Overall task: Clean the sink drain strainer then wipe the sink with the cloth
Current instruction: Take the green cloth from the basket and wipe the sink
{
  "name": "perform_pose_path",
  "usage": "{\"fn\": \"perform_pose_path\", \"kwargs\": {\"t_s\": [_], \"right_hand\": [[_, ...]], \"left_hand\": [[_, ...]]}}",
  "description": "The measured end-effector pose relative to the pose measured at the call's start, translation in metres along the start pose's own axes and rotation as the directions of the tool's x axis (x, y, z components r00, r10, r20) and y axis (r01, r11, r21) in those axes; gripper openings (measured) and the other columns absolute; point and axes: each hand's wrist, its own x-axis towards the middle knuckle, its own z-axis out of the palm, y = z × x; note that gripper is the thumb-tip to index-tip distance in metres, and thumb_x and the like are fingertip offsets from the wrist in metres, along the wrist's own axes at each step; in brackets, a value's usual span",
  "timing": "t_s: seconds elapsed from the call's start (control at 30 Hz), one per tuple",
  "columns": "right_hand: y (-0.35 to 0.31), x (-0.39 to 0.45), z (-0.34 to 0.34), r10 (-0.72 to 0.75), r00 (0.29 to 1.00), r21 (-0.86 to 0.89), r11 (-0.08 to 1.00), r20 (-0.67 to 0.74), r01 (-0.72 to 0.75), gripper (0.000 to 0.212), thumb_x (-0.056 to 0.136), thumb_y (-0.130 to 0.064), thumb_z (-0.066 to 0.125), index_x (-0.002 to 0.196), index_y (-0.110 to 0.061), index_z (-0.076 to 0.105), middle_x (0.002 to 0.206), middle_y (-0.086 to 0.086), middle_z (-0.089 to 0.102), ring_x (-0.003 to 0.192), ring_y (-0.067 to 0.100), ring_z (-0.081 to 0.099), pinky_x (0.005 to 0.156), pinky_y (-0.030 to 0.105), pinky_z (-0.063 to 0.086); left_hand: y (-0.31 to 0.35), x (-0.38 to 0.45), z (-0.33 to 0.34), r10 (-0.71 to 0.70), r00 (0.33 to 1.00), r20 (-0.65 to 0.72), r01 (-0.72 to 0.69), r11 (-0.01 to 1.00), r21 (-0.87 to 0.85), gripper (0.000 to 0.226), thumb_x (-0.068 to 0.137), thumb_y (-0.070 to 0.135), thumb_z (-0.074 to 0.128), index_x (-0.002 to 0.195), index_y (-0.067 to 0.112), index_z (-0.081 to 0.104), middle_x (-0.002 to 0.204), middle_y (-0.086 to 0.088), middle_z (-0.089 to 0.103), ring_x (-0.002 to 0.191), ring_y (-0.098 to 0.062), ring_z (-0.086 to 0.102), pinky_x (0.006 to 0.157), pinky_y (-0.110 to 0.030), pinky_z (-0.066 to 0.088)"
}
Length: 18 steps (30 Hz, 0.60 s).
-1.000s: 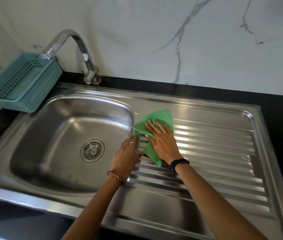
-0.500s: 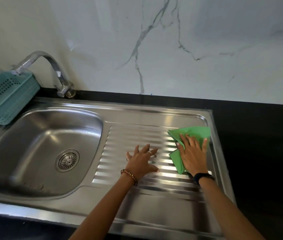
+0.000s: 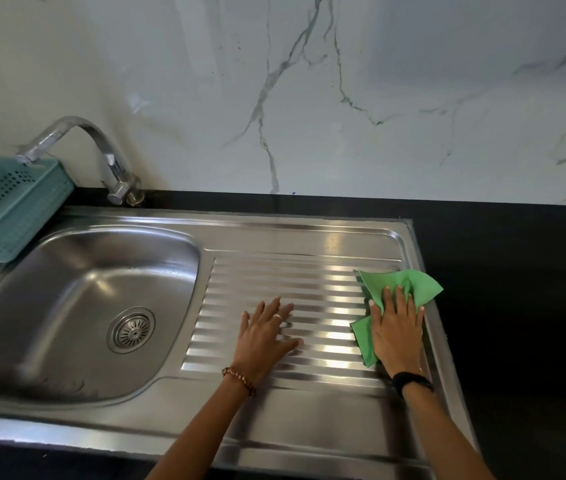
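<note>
Right hand (image 3: 397, 336) with the cloth (image 3: 409, 287) has gone from the basin-side edge of the drainboard (image 3: 285, 271) across to its far right end; the cloth now laps over the right rim toward the black counter (image 3: 517, 306). Left hand (image 3: 264, 336) moved off the basin edge a second ago onto the middle ridges, flat, fingers spread, and has barely shifted in the last half second. View panned right: tap (image 3: 101, 150) and basket (image 3: 8, 209) now sit further left.

Teal perforated plastic basket (image 3: 8, 209): cut by left edge | green cloth (image 3: 409, 289): middle hidden under right hand (image 3: 397, 336) | both forearms: cut by near edge
</note>
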Motion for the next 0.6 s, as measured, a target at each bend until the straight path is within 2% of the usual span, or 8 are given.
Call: {"fn": "perform_pose_path", "kwargs": {"t_s": [0.13,0.2,0.33,0.47,0.6], "right_hand": [[-0.020,0.007,0.005,-0.006,1.000,0.033,0.999,0.005,0.006,0.051,0.100,-0.035,0.028,0.147,-0.013,0.024,0.156,0.012,0.019,0.146,0.031,0.011,0.117,0.049,-0.002],[-0.038,0.010,0.010,-0.026,0.999,0.038,0.999,0.024,0.025,0.052,0.100,-0.037,0.024,0.147,-0.015,0.022,0.157,0.010,0.017,0.146,0.028,0.013,0.117,0.048,-0.002],[-0.096,0.002,0.031,-0.185,0.981,0.040,0.982,0.067,0.182,0.052,0.100,-0.040,0.019,0.147,-0.017,0.023,0.157,0.007,0.016,0.146,0.022,0.013,0.118,0.046,0.000],[-0.169,-0.003,0.049,-0.362,0.927,0.096,0.931,0.097,0.353,0.050,0.100,-0.039,0.021,0.146,-0.019,0.026,0.157,0.006,0.020,0.146,0.021,0.015,0.118,0.044,-0.002],[-0.226,0.002,0.061,-0.529,0.841,0.119,0.848,0.114,0.517,0.049,0.099,-0.036,0.026,0.145,-0.019,0.028,0.155,0.004,0.025,0.145,0.021,0.019,0.119,0.045,-0.001]], "left_hand": [[-0.024,-0.012,-0.007,-0.059,0.997,-0.054,0.062,0.997,0.049,0.071,0.087,0.054,0.046,0.145,0.036,0.010,0.158,0.005,-0.002,0.146,-0.021,-0.007,0.117,-0.045,-0.004],[-0.042,-0.017,-0.016,-0.135,0.986,-0.095,0.142,0.987,0.074,0.078,0.084,0.058,0.047,0.146,0.034,0.005,0.158,0.001,-0.008,0.145,-0.025,-0.011,0.117,-0.047,-0.005],[-0.085,-0.028,-0.030,-0.323,0.941,-0.101,0.326,0.945,0.019,0.100,0.076,0.065,0.053,0.147,0.025,-0.005,0.157,-0.008,-0.010,0.145,-0.028,-0.010,0.116,-0.049,-0.002],[-0.109,-0.038,-0.036,-0.367,0.930,-0.031,0.349,0.904,-0.246,0.102,0.070,0.059,0.065,0.147,0.015,0.015,0.157,-0.007,0.013,0.144,-0.022,0.015,0.117,-0.040,0.021],[-0.113,-0.045,-0.035,-0.368,0.926,-0.079,0.327,0.890,-0.319,0.095,0.070,0.056,0.068,0.145,0.018,0.024,0.155,-0.001,0.021,0.141,-0.019,0.025,0.114,-0.036,0.029]]}}
